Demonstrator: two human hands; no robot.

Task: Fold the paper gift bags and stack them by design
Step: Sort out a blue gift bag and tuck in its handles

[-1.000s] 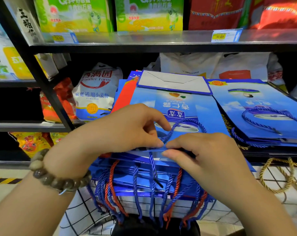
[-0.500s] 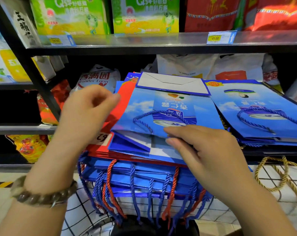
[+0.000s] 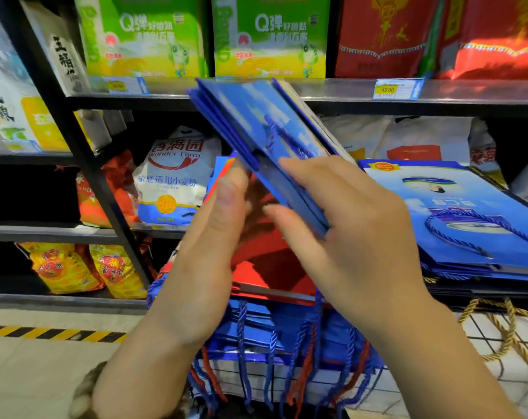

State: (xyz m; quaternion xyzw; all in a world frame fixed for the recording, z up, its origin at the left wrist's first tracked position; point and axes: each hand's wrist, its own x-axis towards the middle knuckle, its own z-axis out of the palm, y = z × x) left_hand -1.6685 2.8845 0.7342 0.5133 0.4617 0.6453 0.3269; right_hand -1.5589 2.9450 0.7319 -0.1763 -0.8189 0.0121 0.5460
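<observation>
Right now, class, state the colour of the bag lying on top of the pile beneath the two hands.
The top bag is red; head view.

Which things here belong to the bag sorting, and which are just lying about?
Job: left hand, right hand, held-up blue bags, red bag, blue stack at right.
Lying about: flour sack, green boxes, price tag, gold cord.

The blue bag (image 3: 256,125) now rises off the pile (image 3: 275,331), tilted up and pinched by the right hand (image 3: 356,237). The left hand (image 3: 208,252) meets its lower edge, and a red bag (image 3: 268,267) lies uncovered.
</observation>
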